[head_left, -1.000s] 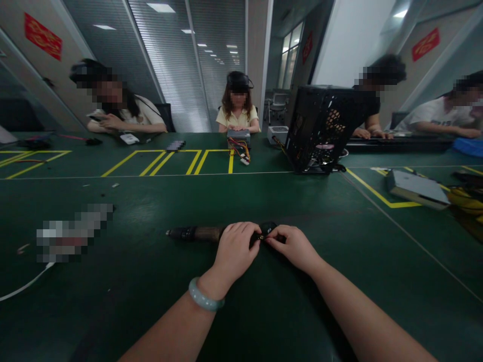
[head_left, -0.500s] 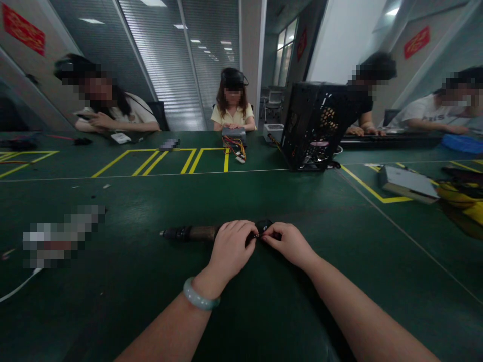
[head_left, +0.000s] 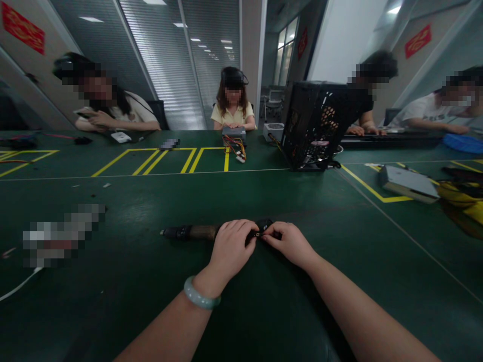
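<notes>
Screwdriver-like tool [head_left: 202, 232], dark and long, lies on its side on the green bench [head_left: 94, 306] in front of me, its slim tip toward my left. My left hand [head_left: 231, 247] lies over its right-hand stretch, so I cannot tell where its body ends. Thumb and forefinger of that hand are narrowed on a small piece [head_left: 258, 235], dark with a gold glint, and my right hand [head_left: 289, 243] pinches at the same spot from the other side. A rounded black part [head_left: 265, 223] sits just behind; whether it joins the tool is hidden.

As for progress, I judge the handwork to be midway: both hands are engaged on the piece, and neither has let go. Whether it is joined or loose I cannot tell, so what is left is unclear too.

Farther out on my left lies a pixelated object [head_left: 64, 236] with a white cable [head_left: 18, 287]. Across the bench stand a black computer case [head_left: 302, 130] and a grey power unit [head_left: 234, 131] with coloured wires, under a co-worker's hands.

I can read no brand on the tool. The wall's red signs [head_left: 418, 41] bear gold markings I cannot make out, and lettering on a white shirt [head_left: 433, 114] at far right is too blurred to trust.
</notes>
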A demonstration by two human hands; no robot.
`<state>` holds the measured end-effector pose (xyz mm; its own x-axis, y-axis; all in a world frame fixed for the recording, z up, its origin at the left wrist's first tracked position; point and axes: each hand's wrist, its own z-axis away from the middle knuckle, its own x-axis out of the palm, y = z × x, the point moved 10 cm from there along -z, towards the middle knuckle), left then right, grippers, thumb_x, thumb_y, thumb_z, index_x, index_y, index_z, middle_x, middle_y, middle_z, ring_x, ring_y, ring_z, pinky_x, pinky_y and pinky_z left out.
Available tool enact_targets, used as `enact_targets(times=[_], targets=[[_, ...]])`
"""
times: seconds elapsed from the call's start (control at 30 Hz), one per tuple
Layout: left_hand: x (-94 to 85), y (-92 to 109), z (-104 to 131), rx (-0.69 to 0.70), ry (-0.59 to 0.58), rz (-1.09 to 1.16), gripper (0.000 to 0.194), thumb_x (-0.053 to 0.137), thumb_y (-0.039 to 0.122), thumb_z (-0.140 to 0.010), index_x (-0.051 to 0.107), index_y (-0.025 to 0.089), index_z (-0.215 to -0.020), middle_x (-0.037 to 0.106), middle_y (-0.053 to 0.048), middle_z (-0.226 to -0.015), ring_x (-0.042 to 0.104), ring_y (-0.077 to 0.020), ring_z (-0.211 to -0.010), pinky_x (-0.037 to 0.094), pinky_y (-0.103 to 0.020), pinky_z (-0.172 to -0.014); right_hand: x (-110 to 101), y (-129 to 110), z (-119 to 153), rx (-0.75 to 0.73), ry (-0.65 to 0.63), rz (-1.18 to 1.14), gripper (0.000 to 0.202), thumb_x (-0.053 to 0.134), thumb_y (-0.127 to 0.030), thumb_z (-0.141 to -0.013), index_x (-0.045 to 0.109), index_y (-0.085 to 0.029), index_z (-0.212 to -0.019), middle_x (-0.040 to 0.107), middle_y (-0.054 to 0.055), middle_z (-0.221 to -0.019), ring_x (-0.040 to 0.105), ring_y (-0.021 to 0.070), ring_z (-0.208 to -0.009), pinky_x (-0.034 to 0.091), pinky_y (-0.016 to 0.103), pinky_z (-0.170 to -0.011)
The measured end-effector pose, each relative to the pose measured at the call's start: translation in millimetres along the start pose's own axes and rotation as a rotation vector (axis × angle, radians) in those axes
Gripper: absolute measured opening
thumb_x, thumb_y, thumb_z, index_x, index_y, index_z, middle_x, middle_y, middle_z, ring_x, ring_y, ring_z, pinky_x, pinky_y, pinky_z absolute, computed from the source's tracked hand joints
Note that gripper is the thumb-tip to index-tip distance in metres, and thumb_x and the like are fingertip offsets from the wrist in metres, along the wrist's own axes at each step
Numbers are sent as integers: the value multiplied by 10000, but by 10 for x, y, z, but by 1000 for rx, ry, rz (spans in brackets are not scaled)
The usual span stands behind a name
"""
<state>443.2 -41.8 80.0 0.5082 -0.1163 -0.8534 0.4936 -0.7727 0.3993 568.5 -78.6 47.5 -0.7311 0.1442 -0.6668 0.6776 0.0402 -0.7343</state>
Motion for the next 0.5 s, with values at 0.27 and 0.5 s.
enact_targets(times=[0.27,0.5], targets=[[25,1,11,12,-20,-1,165,594,205,-858,619,275,-1005,631,8,-1125,568,-224,-1075,403,-445,-968,6,-1,-3,11,-6,14,109,633,-287,-858,706,-219,-815,687,9,-834,601,166,-746,428,288,-719],[7,-15,3,-8,12,0,196,604,174,-838,596,253,-1016,647,2,-1076,582,-217,-1030,418,-420,-940,14,20,-3,-4,3,17,95,640,-276,-855,700,-220,-808,676,-1,-811,586,154,-725,415,269,-700]])
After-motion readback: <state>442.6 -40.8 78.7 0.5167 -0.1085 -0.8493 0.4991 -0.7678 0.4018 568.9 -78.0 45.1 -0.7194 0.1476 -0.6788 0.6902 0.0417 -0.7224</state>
